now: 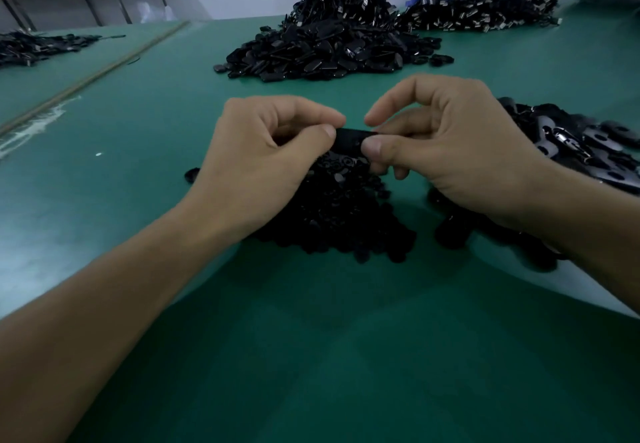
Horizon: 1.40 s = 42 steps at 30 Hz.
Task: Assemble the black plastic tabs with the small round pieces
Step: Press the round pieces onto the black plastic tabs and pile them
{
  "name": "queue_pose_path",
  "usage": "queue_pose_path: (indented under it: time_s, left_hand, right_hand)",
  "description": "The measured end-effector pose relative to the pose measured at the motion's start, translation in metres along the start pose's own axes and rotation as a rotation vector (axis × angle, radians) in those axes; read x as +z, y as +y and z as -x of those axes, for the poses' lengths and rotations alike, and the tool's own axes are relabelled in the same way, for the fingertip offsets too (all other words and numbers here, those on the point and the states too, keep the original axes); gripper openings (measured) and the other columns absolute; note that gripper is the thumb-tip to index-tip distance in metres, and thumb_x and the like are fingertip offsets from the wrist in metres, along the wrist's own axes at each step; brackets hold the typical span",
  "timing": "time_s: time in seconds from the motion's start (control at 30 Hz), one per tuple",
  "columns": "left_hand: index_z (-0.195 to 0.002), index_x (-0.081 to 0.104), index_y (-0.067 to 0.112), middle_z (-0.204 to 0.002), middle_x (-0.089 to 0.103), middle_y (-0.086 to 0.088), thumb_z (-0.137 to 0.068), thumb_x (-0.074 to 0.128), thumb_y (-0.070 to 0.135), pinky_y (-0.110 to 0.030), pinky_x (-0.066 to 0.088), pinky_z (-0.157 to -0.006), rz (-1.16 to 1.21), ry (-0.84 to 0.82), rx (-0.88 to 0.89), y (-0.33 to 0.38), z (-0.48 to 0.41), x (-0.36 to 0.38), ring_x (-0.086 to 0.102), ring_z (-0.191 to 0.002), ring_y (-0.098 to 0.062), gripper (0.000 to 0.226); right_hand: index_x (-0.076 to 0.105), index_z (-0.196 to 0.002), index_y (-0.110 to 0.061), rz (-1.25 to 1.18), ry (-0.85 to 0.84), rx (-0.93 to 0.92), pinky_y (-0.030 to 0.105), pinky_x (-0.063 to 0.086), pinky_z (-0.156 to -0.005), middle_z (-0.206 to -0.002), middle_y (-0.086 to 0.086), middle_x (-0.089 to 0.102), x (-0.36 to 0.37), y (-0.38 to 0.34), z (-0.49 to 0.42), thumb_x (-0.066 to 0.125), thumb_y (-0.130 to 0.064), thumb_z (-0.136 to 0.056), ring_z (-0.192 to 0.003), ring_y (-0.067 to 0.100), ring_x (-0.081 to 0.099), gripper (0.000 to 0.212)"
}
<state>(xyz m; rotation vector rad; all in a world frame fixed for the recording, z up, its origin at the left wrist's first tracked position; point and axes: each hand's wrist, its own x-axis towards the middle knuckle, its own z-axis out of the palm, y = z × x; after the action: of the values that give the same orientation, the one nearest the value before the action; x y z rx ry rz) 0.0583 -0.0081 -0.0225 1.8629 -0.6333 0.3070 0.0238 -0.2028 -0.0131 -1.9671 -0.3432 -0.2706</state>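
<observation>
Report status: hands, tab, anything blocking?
Both pinching: left hand, right hand. One tab between them, over the round pieces. Fitted or not: can't tell. Nothing in the way.

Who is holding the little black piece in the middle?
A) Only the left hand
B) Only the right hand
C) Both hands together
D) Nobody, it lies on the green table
C: the left hand and the right hand each pinch one end of the black plastic tab, held up above the pile of small round pieces.
</observation>
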Motion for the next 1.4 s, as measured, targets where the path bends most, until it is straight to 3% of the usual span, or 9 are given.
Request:
queue_pose_path:
  time_s: [0.2, 0.4, 0.63, 0.73, 0.83, 0.9, 1.13, 1.27, 1.4]
  left_hand:
    - [-0.090, 0.073, 0.027, -0.070, 0.074, 0.012, -0.088, 0.076, 0.011, -0.011, 0.049, -0.060, 0.060, -0.067, -0.041, 0.000, 0.002, 0.000, 0.063, -0.060, 0.005, 0.016]
    - [-0.098, 0.071, 0.023, -0.075, 0.077, 0.001, -0.086, 0.077, 0.008, -0.021, 0.057, -0.067, 0.171, -0.046, -0.079, 0.003, 0.002, -0.003, 0.070, -0.067, -0.012, 0.020]
    - [-0.105, 0.066, 0.017, -0.073, 0.076, -0.002, -0.079, 0.081, 0.004, -0.020, 0.055, -0.063, 0.352, 0.019, -0.122, 0.007, 0.003, 0.006, 0.069, -0.059, -0.010, 0.032]
    - [-0.102, 0.066, 0.019, -0.076, 0.076, -0.002, -0.083, 0.078, 0.004, -0.024, 0.058, -0.067, 0.293, 0.070, -0.088, 0.007, 0.003, 0.005, 0.072, -0.067, -0.014, 0.027]
    - [-0.100, 0.065, 0.019, -0.086, 0.072, -0.007, -0.091, 0.069, 0.001, -0.026, 0.060, -0.071, 0.296, 0.116, -0.068, 0.007, 0.002, 0.003, 0.076, -0.076, -0.019, 0.020]
    - [-0.106, 0.062, 0.019, -0.095, 0.065, -0.008, -0.095, 0.062, 0.000, -0.026, 0.061, -0.071, 0.299, 0.107, -0.078, 0.008, 0.002, 0.003, 0.076, -0.080, -0.019, 0.022]
    - [-0.120, 0.051, 0.020, -0.099, 0.059, -0.012, -0.098, 0.058, 0.001, -0.028, 0.062, -0.073, 0.301, 0.053, -0.117, 0.008, 0.002, 0.001, 0.075, -0.087, -0.018, 0.030]
    - [-0.116, 0.053, 0.020, -0.095, 0.061, -0.012, -0.096, 0.060, -0.002, -0.028, 0.062, -0.068, 0.287, 0.029, -0.114, 0.011, 0.003, 0.001, 0.075, -0.085, -0.018, 0.030]
    - [-0.109, 0.055, 0.020, -0.089, 0.066, -0.010, -0.094, 0.063, -0.003, -0.028, 0.060, -0.060, 0.276, 0.018, -0.131, 0.012, 0.004, 0.002, 0.073, -0.078, -0.015, 0.029]
  right_hand:
    - [0.069, -0.094, -0.010, -0.138, -0.014, 0.042, 0.024, 0.060, -0.067, -0.080, 0.015, 0.075, 0.001, -0.001, 0.005, 0.068, 0.003, -0.089, -0.070, 0.018, 0.072, 0.013]
    - [0.069, -0.087, -0.010, -0.101, 0.036, 0.094, 0.019, 0.053, -0.056, -0.077, 0.016, 0.074, 0.001, -0.004, 0.004, 0.073, -0.005, -0.086, -0.063, 0.016, 0.070, 0.006]
    - [0.066, -0.092, -0.004, -0.398, 0.003, 0.178, 0.023, 0.058, -0.062, -0.076, 0.011, 0.075, 0.006, -0.008, 0.004, 0.067, -0.001, -0.090, -0.066, 0.019, 0.072, 0.004]
    - [0.071, -0.092, -0.010, -0.163, 0.012, 0.125, 0.021, 0.057, -0.061, -0.077, 0.006, 0.076, 0.005, -0.006, 0.004, 0.065, -0.002, -0.092, -0.068, 0.017, 0.074, 0.010]
    - [0.074, -0.085, -0.028, 0.314, 0.064, 0.000, 0.011, 0.051, -0.064, -0.071, -0.008, 0.074, 0.001, 0.000, 0.004, 0.071, -0.015, -0.090, -0.067, -0.001, 0.069, 0.014]
    - [0.072, -0.085, -0.033, 0.471, 0.045, -0.040, 0.003, 0.045, -0.065, -0.071, -0.015, 0.070, -0.003, 0.001, 0.005, 0.075, -0.023, -0.087, -0.068, -0.008, 0.063, 0.010]
    - [0.073, -0.078, -0.036, 0.584, -0.234, -0.017, 0.003, 0.042, -0.062, -0.074, -0.029, 0.066, -0.013, 0.002, 0.003, 0.078, -0.033, -0.082, -0.071, -0.006, 0.062, 0.007]
    - [0.075, -0.084, -0.034, 0.621, -0.248, -0.020, 0.003, 0.044, -0.067, -0.071, -0.017, 0.068, -0.014, 0.003, 0.001, 0.077, -0.031, -0.084, -0.076, -0.007, 0.062, 0.003]
    - [0.073, -0.097, -0.029, 0.760, -0.247, -0.103, 0.002, 0.043, -0.072, -0.081, -0.020, 0.066, -0.011, -0.001, 0.002, 0.068, -0.028, -0.092, -0.077, -0.007, 0.060, 0.008]
